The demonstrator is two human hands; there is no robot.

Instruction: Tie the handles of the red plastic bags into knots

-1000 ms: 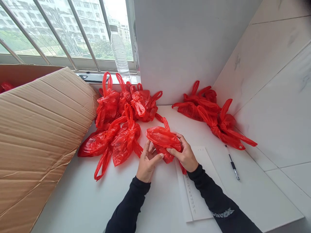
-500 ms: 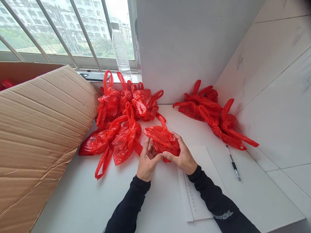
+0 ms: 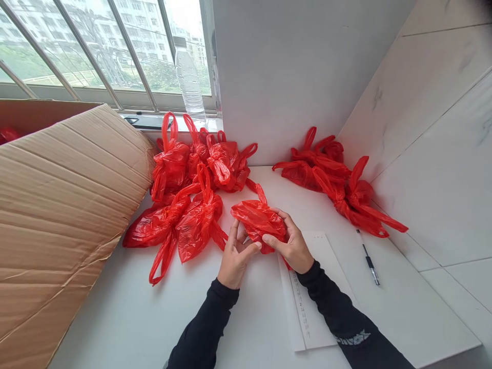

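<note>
A knotted red plastic bag (image 3: 258,219) is held between my two hands above the white table, its handle loop pointing away from me. My left hand (image 3: 236,256) grips its left underside, with the thumb at the near edge. On the right side my right hand (image 3: 290,243) is wrapped round it, thumb lying across the front. What the bag contains cannot be made out. Left of my hands lie more tied red bags (image 3: 200,220), bunched toward the window. Under my right forearm is a white paper sheet (image 3: 319,307) with handwritten marks.
A large cardboard box (image 3: 69,205) takes up the left side, with something red inside. Another heap of red bags (image 3: 334,174) lies at the back right wall. A pen (image 3: 370,262) rests right of the paper. A clear bottle (image 3: 189,82) stands on the windowsill.
The held bag has shifted slightly to the right and turned a little. My right thumb has slid a short way across its front, and a red strip now hangs below my right hand.
</note>
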